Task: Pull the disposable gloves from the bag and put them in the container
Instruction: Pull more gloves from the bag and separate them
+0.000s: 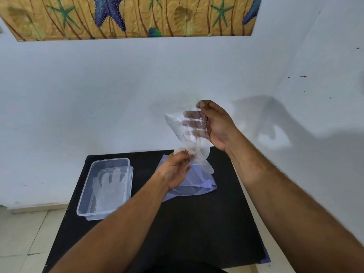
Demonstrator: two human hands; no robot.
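A clear disposable glove (177, 127) hangs in the air above the table's far edge. My right hand (216, 125) pinches its upper end, fingers showing through the plastic. My left hand (177, 170) pinches its lower end, just above the pale blue plastic bag (204, 186) that lies flat on the black table. To the left stands a clear rectangular container (84, 203) with one clear glove (110, 186) lying flat inside it, fingers pointing away from me.
The black table (197, 233) is small and stands against a pale blue wall. Tiled floor shows to its left. A starfish-patterned panel (128, 16) hangs high on the wall.
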